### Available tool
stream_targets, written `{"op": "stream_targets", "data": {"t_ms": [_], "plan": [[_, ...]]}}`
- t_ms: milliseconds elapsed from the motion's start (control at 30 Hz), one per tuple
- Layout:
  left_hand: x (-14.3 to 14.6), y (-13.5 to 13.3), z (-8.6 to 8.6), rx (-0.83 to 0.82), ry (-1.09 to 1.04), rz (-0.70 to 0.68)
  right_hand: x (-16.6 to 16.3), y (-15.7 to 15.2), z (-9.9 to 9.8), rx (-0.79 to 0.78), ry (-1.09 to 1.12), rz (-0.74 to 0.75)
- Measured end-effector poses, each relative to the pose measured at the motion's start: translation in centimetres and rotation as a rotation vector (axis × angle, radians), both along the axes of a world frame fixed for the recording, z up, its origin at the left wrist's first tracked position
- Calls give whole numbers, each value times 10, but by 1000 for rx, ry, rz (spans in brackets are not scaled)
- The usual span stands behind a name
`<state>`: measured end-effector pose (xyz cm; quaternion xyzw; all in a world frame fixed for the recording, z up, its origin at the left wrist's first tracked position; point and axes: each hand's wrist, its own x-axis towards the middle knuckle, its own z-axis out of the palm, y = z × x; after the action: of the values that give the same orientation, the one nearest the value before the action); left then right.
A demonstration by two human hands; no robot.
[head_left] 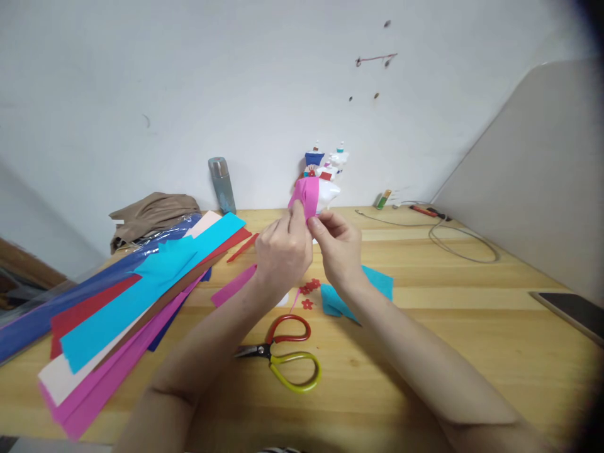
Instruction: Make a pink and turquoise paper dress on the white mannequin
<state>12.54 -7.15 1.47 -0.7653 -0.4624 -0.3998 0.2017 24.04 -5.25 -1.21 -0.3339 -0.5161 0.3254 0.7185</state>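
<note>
Left hand and right hand pinch a pink paper strip between them, seemingly mid-fold; scissors lie below the wrists; creasing likely needs even pressure

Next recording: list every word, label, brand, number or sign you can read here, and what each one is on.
No text in this frame is readable.
White bottles by the wall: red and blue labels, too blurred to read.
Small green item to their right: too small to read.
Metal flask, scissors, and pink paper strip pinched by left hand and right hand: no print visible.
Wall marks: stains, not letters.
</note>
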Motion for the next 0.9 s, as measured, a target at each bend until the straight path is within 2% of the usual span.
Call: {"op": "stream_targets", "data": {"t_ms": [100,267,400,533,700,800,900], "plan": [[0,-3,-5,-3,-7,-51,0,0,0,-5,5,4],[-1,-2,-19,151,-20,-111,0,-1,2,-37,26,-8],[-7,-3,-20,151,-143,-185,0,-3,5,-72,45,-6],[-15,-4,-8,41,-338,-243,-2,-3,5,-77,56,7],[-20,2,19,-206,-601,-324,-3,-2,1,-58,10,15],[-21,8,34,-306,-603,-237,-3,-3,-1,-44,-35,17],[-20,13,42,-323,-544,-168,-5,-4,-2,-35,-37,23]]}}
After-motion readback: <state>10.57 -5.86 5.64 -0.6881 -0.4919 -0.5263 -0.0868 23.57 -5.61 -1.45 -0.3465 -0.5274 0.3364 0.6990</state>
